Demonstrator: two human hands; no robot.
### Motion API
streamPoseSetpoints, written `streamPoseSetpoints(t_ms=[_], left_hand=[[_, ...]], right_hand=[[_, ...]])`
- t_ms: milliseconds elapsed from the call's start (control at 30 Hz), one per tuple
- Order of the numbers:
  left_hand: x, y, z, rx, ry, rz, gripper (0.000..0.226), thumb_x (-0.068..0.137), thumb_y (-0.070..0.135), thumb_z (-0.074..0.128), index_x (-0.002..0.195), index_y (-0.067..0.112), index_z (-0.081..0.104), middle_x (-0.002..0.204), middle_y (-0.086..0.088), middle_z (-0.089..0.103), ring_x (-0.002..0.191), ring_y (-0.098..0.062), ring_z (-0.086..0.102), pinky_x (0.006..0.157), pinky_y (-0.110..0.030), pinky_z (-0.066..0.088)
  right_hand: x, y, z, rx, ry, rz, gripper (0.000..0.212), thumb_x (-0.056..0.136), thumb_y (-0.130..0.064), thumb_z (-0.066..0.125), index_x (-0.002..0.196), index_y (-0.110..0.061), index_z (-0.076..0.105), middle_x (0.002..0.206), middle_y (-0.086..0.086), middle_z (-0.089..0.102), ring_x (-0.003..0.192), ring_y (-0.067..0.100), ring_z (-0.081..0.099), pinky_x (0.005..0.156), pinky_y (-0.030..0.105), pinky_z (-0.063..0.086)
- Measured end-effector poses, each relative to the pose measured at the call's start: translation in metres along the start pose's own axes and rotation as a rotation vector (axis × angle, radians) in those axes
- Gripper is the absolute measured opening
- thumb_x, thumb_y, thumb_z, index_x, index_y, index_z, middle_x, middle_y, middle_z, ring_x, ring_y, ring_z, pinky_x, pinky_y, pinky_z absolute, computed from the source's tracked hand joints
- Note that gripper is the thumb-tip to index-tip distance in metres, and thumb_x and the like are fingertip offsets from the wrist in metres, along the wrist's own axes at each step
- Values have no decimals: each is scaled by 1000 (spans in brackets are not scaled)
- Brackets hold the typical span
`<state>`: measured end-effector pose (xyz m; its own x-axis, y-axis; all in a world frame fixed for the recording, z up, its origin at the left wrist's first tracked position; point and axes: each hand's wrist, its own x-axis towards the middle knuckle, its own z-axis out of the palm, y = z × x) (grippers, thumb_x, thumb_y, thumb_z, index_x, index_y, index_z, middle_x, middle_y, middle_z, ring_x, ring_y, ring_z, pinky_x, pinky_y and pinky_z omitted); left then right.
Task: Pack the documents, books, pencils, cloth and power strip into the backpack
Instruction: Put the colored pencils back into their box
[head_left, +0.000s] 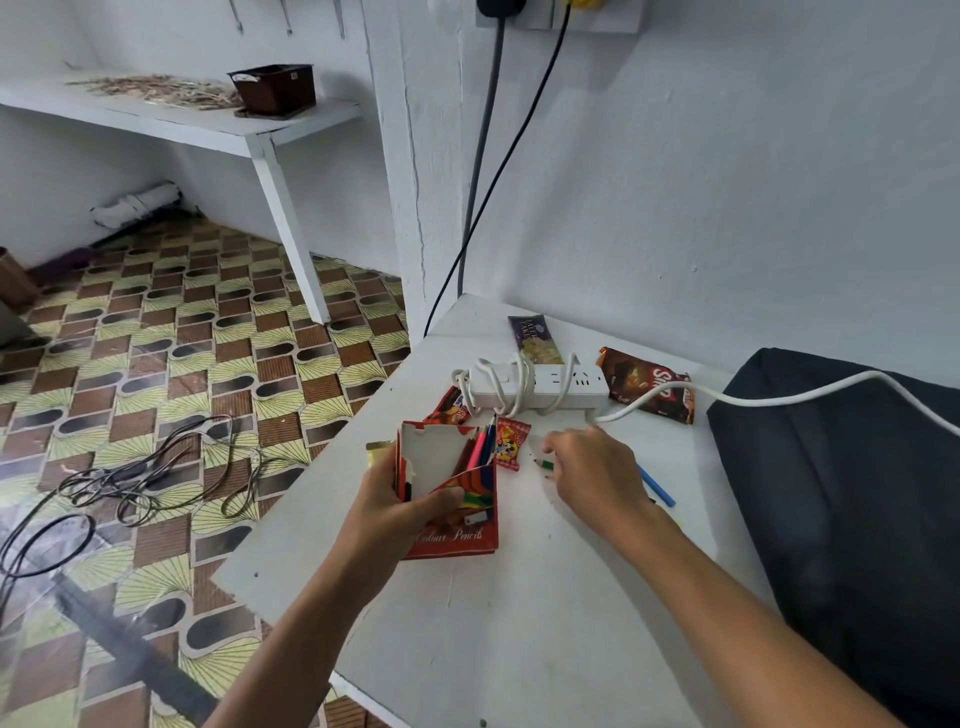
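**Pencils going into box at white table**

White table (519, 623) fills centre-bottom. Dark backpack (841, 493) lies at 3 o'clock on the table's right side, a white cable draped over it. White power strip (540, 387) sits at 12 o'clock from the hands, its cord looped around the body. Snack wrappers lie beside it: a purple one (535, 338) behind, a brown one (644, 384) to its right.

Left hand (395, 514) grips the red colour-pencil box (452, 499), flap open, several pencils standing inside. Right hand (592, 478) is at 3 o'clock from the box, fingers curled and pinching a green pencil (543, 463) on the tabletop. Blue pencil (657, 488) lies under the right wrist. Small red candy packet (511, 441) sits between the box and the right hand.
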<state>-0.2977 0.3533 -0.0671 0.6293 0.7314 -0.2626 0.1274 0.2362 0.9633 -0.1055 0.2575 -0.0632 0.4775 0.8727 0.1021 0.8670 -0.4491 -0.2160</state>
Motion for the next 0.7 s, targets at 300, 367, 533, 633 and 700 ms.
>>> streamPoseSetpoints(t_ms=[300, 367, 533, 633, 700], left_hand=[[1, 1, 5, 21, 20, -29, 74, 56, 29, 79, 122, 26, 46, 108, -5, 67, 87, -22, 72, 72, -35, 60], [2, 1, 4, 29, 20, -31, 77, 56, 30, 79, 125, 25, 46, 109, -5, 66, 90, -24, 72, 76, -39, 60], [2, 1, 8, 33, 17, -40, 78, 58, 32, 87, 124, 25, 47, 110, -6, 66, 91, -25, 71, 79, -42, 59], [2, 0, 10, 44, 2, -41, 78, 58, 32, 86, 125, 26, 47, 112, -6, 65, 92, -25, 71, 80, -44, 59], [2, -1, 11, 47, -19, -24, 80, 59, 30, 86, 128, 22, 47, 111, -6, 66, 93, -24, 71, 80, -44, 59]], right_hand=[[6, 5, 0, 361, 155, 63, 45, 94, -3, 54, 138, -11, 48, 110, 6, 63, 100, 16, 57, 86, 25, 51], [11, 3, -12, 599, 181, 142, 37, 94, -2, 52, 130, -9, 56, 108, -1, 61, 99, 10, 54, 88, 21, 47], [14, -4, -41, 1353, 24, 355, 22, 93, 1, 52, 97, -12, 69, 78, -4, 62, 74, 11, 53, 64, 28, 48], [11, -15, -53, 1715, -53, 332, 15, 92, 3, 52, 88, -6, 64, 67, 3, 57, 61, 13, 53, 53, 25, 46], [9, -24, -52, 1660, -26, 260, 11, 91, 3, 54, 88, -4, 62, 70, 9, 60, 62, 16, 58, 50, 24, 48]])
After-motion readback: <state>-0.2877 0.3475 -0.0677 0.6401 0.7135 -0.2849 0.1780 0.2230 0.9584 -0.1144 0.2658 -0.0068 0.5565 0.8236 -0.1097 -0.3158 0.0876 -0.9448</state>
